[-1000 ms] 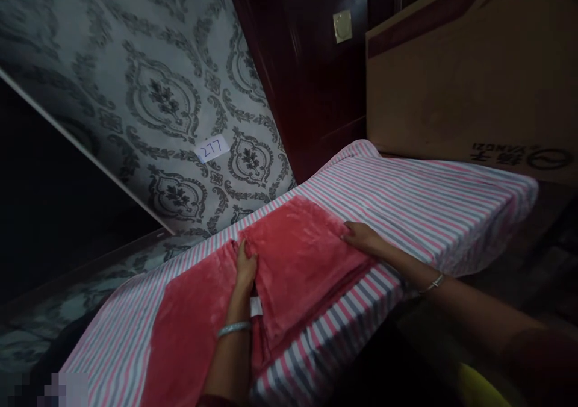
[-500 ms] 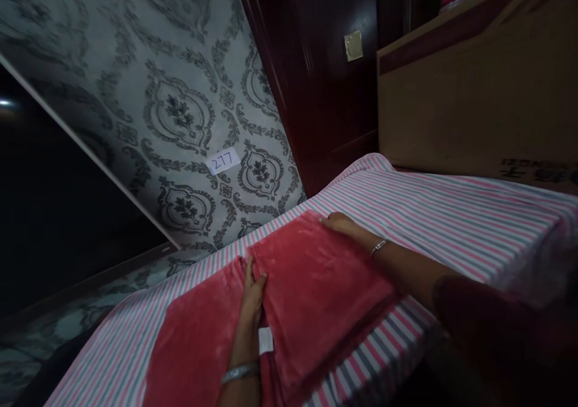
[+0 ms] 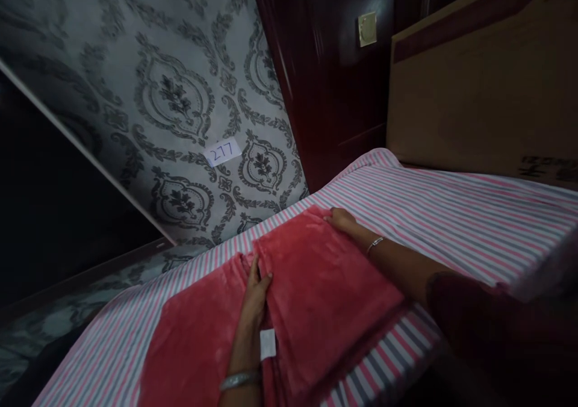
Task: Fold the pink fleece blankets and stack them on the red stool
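Observation:
A pink-red fleece cloth (image 3: 316,292) lies partly folded on a pink, grey and white striped bed sheet (image 3: 451,214). My left hand (image 3: 256,289) rests flat along the fold line in the cloth's middle, fingers together and stretched out, a silver bangle on the wrist. A white tag (image 3: 267,343) shows beside that wrist. My right hand (image 3: 342,219) lies on the far right corner of the folded part, fingers curled over its edge, with a thin bracelet on the wrist.
Grey patterned wallpaper with a paper label "277" (image 3: 223,152) rises behind the bed. A dark red wooden door (image 3: 334,82) stands at the back. A large cardboard box (image 3: 478,88) sits at the right along the bed's far edge.
My right hand slid from the near right edge of the folded cloth up to its far corner. The left hand stayed on the fold line. The camera shifted slightly.

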`<action>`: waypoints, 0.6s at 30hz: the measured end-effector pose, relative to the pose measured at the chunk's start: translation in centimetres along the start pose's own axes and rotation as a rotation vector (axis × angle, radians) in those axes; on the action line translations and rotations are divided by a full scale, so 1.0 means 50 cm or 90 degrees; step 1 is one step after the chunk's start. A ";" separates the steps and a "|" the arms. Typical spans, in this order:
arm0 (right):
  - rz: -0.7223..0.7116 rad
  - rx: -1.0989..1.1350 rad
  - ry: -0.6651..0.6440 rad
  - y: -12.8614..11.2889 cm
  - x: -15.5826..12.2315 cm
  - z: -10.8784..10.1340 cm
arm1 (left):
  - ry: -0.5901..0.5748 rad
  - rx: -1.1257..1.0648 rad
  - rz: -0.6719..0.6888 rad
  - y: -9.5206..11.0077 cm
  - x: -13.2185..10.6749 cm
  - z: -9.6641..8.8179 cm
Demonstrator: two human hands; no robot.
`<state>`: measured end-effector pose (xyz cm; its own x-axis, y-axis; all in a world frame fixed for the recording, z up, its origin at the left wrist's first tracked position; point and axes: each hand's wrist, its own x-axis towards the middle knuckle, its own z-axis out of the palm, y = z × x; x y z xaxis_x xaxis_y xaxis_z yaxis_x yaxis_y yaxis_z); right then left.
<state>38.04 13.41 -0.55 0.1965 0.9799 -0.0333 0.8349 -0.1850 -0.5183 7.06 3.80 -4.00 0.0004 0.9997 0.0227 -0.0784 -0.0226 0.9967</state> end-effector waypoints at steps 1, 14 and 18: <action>-0.007 -0.002 -0.010 0.005 -0.008 -0.008 | 0.004 -0.005 -0.006 0.001 0.001 0.002; -0.103 -0.057 -0.061 0.181 -0.283 -0.066 | 0.113 0.151 0.028 0.025 -0.007 0.037; -0.067 -0.103 -0.023 0.163 -0.286 -0.052 | 0.113 0.283 0.057 0.038 -0.015 0.049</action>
<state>43.35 -2.30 -2.08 0.0877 0.9960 -0.0190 0.9222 -0.0884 -0.3765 9.35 3.02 -1.95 -0.1597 0.9779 0.1350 0.3635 -0.0689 0.9291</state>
